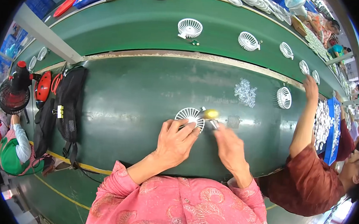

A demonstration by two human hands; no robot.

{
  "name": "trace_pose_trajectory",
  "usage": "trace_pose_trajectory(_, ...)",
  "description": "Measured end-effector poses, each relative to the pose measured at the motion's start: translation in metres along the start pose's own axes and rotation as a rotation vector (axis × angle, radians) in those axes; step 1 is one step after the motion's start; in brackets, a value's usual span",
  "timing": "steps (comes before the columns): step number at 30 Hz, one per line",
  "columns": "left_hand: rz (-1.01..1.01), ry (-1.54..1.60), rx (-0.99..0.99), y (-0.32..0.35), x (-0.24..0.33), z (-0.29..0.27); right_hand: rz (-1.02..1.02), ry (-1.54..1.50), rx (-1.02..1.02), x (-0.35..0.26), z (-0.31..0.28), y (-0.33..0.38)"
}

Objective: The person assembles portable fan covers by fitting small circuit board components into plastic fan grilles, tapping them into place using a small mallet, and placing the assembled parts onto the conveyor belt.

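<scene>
Just in front of me on the green work table, a round white slatted fan cover (184,113) lies under my left hand (177,140). The fingers of that hand are pressed onto the cover. My right hand (230,148) is closed around a small hammer-like tool with a yellow end (211,114), which is beside the cover's right edge. The tool is smeared by motion, so its exact kind is unclear. A pile of small clear pieces (245,93) lies beyond my right hand. Another white fan cover (284,98) stands farther right.
A green conveyor belt (151,28) behind a raised ledge carries several white fan covers (190,28). A black bag (69,105), red-handled scissors (56,83) and a small black fan (14,91) are at left. At right, a co-worker's arm (305,115) reaches toward the belt, beside a blue tray (332,129).
</scene>
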State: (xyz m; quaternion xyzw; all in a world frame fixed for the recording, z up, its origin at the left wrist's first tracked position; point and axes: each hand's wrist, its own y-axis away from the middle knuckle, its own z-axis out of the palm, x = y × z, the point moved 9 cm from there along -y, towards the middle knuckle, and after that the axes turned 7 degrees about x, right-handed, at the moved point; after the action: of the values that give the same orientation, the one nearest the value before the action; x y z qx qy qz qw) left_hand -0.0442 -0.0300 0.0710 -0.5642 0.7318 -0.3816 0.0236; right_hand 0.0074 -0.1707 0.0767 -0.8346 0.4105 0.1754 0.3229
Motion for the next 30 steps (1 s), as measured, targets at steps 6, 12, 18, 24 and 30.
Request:
trace_pose_trajectory(6,0.016,0.012,-0.044,0.006,-0.003,-0.005,0.619,-0.239,0.057,0.078,-0.001,-0.004)
trace_pose_trajectory(12,0.03,0.022,-0.077,0.005,-0.004,-0.009,0.731,-0.142,0.144,0.127,-0.013,-0.027)
trace_pose_trajectory(18,0.029,0.085,-0.12,0.002,-0.007,-0.014,0.611,-0.089,0.22,0.125,-0.013,-0.053)
trace_pose_trajectory(24,-0.036,0.082,-0.107,0.0,-0.018,-0.018,0.313,0.191,0.124,0.111,0.002,-0.07)
trace_pose_trajectory(30,-0.085,-0.002,-0.099,-0.01,-0.022,-0.014,0.316,0.348,0.178,0.11,0.003,-0.078)
